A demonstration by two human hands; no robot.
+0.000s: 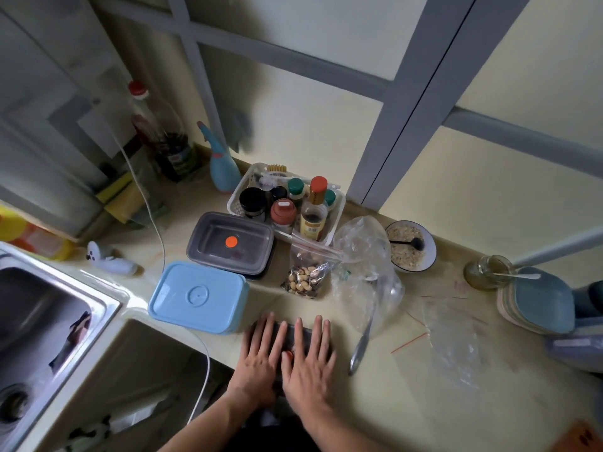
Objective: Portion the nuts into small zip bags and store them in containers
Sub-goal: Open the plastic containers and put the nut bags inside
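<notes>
Pressing flat with straight fingers, left hand [257, 357] and right hand [308, 363] cover dark container [290, 334] at lower centre; nut bag [306, 272] lies above.

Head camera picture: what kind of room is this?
Most likely a home kitchen. A steel sink is set into the counter, a white basket holds seasoning bottles, and both hands press flat on a dark food container.
</notes>
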